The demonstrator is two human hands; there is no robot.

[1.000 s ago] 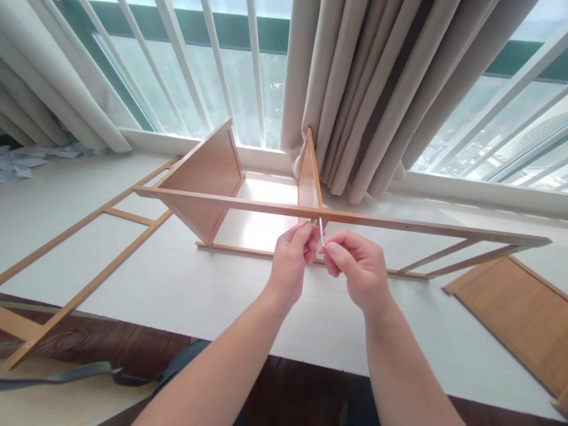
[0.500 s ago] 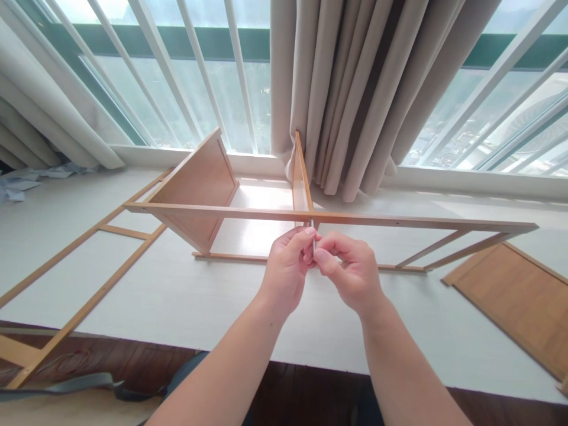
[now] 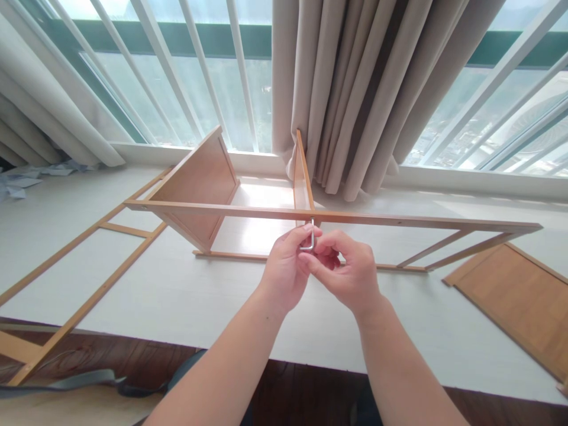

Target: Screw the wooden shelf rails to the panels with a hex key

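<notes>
A half-built wooden shelf frame [image 3: 399, 222] stands on its side on a white surface [image 3: 186, 290]. Its long top rail runs left to right, joined to two upright panels [image 3: 199, 177]. A small metal hex key [image 3: 310, 236] is set under the rail where the middle panel [image 3: 303, 177] meets it. My left hand [image 3: 286, 269] pinches the key's bent end. My right hand [image 3: 346, 275] touches the key from the right, fingers curled around it.
A ladder-like wooden frame [image 3: 89, 236] lies flat at the left. A loose wooden panel [image 3: 519, 302] lies at the right. Beige curtains [image 3: 355, 89] hang behind the shelf before a barred window. Crumpled paper [image 3: 22, 177] sits far left. Dark wooden floor lies nearest me.
The hex key has turned: its short arm now points left and shows between my fingers. Both hands have shifted slightly around it, while the frame has stayed put.
</notes>
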